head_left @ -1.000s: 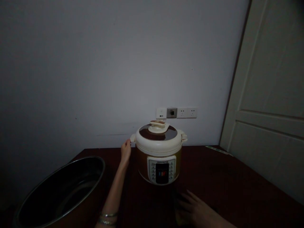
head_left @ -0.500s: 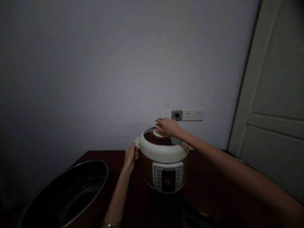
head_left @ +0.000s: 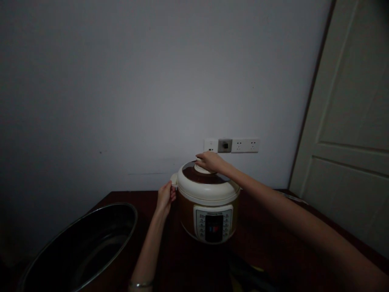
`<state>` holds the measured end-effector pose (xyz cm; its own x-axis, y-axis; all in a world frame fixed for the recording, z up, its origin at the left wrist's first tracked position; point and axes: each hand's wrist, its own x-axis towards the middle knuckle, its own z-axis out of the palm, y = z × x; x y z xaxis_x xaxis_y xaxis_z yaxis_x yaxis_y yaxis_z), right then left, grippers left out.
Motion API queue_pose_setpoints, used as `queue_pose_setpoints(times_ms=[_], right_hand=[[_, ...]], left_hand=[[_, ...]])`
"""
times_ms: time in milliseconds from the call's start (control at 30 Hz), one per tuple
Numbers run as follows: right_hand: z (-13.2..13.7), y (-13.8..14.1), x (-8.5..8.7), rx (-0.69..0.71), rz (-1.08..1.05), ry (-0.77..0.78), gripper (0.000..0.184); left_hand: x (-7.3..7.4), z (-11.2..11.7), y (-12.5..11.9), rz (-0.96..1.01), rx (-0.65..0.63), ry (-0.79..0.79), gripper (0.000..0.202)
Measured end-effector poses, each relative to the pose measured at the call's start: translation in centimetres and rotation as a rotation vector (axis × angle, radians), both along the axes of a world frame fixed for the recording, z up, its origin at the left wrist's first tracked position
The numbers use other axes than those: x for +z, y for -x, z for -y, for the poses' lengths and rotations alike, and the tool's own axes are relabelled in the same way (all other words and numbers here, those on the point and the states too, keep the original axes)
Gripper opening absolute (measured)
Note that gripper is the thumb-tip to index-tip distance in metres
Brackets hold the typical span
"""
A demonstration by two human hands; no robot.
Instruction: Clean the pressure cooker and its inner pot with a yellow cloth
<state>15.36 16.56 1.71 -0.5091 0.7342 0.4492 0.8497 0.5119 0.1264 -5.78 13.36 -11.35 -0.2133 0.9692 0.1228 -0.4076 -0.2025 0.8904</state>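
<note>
A cream and brown electric pressure cooker [head_left: 209, 202] stands on a dark red table [head_left: 273, 239] against the wall. Its front panel has buttons and a small lit display. My left hand [head_left: 165, 196] is closed around the cooker's left side handle. My right hand [head_left: 210, 161] lies on top of the lid, fingers curled over the cream lid handle in the middle.
A large dark metal basin [head_left: 82, 247] sits at the table's left front. A row of wall sockets [head_left: 232, 145] is just behind the cooker. A pale door [head_left: 349, 134] stands at the right. Something dark with a yellow spot [head_left: 252, 275] lies near the front edge.
My right hand rose from the table's front edge to the lid handle. My left hand closed on the side handle. The view shifted slightly.
</note>
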Motion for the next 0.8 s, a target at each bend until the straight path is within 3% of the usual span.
queue_pose_setpoints(times_ms=[200,367,600,800], right_hand=[[-0.5,-0.4,0.0,0.043,-0.079,-0.004,0.034],[-1.7,-2.0,1.5,0.085,-0.250,-0.025,0.037],[-2.9,-6.5,4.5,0.063,-0.612,-0.093,0.042],[-2.4,-11.5,5.6,0.030,-0.947,-0.102,0.042]], left_hand=[[-0.1,-0.2,0.2,-0.017,0.000,0.012,0.039],[0.0,-0.2,0.3,-0.020,0.001,0.008,0.036],[0.2,0.1,0.3,-0.039,-0.013,0.015,0.034],[0.3,0.0,0.2,-0.027,-0.002,0.024,0.033]])
